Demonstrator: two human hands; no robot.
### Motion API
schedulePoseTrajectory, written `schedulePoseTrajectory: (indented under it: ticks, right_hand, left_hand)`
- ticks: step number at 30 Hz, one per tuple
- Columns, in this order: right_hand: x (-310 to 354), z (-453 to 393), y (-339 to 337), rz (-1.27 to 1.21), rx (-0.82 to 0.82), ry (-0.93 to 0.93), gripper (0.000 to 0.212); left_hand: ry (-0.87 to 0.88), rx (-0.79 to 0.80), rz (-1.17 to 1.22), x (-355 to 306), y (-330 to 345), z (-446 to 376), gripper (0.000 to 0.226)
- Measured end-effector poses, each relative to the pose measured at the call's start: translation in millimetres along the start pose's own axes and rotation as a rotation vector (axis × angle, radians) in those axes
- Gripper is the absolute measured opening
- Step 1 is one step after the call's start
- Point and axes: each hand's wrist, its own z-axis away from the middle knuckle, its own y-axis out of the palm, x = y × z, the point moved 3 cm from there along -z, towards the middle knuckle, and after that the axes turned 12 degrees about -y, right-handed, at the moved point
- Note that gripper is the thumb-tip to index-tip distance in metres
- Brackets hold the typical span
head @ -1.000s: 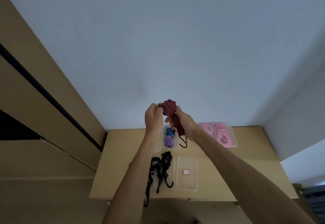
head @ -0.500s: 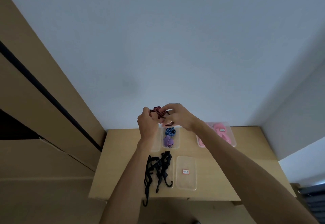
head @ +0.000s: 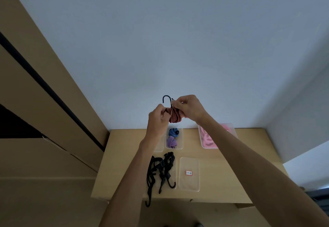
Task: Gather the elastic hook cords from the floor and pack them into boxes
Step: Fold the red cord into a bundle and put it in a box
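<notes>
At the centre of the frame we see both hands raised together above the wooden surface, clamped on one red striped cord wound into a bundle. The left hand curls round the bundle's left side, while the right hand pinches the cord at its top, just beside a dark hook that arcs upward against the pale wall.

Below the hands, a clear box at the far edge of the surface holds a blue cord and, nearer to us, a purple cord — the two touch. To the right of it a second clear box holds pink cords, partly hidden by the right forearm. Nearer the front edge lies a tangle of black cords, one hooked end hanging over the edge at lower centre. Just to the right of the tangle rests a flat clear lid with a small red-framed label — its writing is too small to read.
</notes>
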Motion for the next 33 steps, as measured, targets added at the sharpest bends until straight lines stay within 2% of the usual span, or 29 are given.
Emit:
schedulePoseTrajectory:
  ticks: [3,7,9,10,12,16,18,21,24,28,31,33]
  right_hand:
    - [4.4,-7.5,-4.9,0.082,0.001,-0.028,0.034]
    - [0.0,-12.0,-10.2,-0.152,-0.062,0.061,0.031]
    - [-6.3,-12.0,-12.5,-0.213,-0.088,0.117,0.015]
    - [-6.6,-10.3,-12.9,-0.249,-0.091,0.151,0.006]
    - [-8.2,-9.3,-12.1,-0.275,-0.079,0.174,0.028]
    - [-5.9,-9.4,-12.7,-0.209,-0.069,0.097,0.015]
    - [-5.2,-8.2,-17.9,-0.256,0.002,0.105,0.010]
    - [-8.0,-6.9,-25.8,-0.399,0.140,0.153,0.032]
    - [-13.1,-3.4,-26.7,-0.542,0.203,0.170,0.019]
    - [-13.9,0.1,-21.4,-0.410,0.161,0.066,0.013]
    - [-8.2,0.1,-16.1,-0.262,0.142,0.014,0.019]
    - [-10.1,2.0,-14.1,-0.290,0.123,0.046,0.026]
  left_hand:
    - [-0.029,0.113,0.013,-5.7,1.8,1.2,0.015]
    - [-0.026,0.264,0.089,-21.6,-0.3,2.5,0.012]
    - [-0.033,0.301,0.130,-26.4,-1.1,2.6,0.008]
    - [-0.042,0.310,0.142,-26.4,-0.3,3.7,0.009]
    - [-0.079,0.306,0.177,-22.9,4.2,7.8,0.011]
    - [-0.195,0.238,0.237,-16.0,13.6,8.9,0.022]
    - [-0.209,0.274,0.231,-15.9,13.5,6.0,0.022]
    - [-0.242,0.400,0.305,-11.6,8.8,1.7,0.025]
    - [-0.267,0.481,0.365,-4.1,5.1,-1.4,0.026]
    - [-0.278,0.587,0.392,-5.0,8.4,2.4,0.014]
    - [-0.235,0.689,0.418,-12.4,13.5,8.0,0.030]
    - [-0.205,0.682,0.425,-16.1,14.3,7.5,0.028]
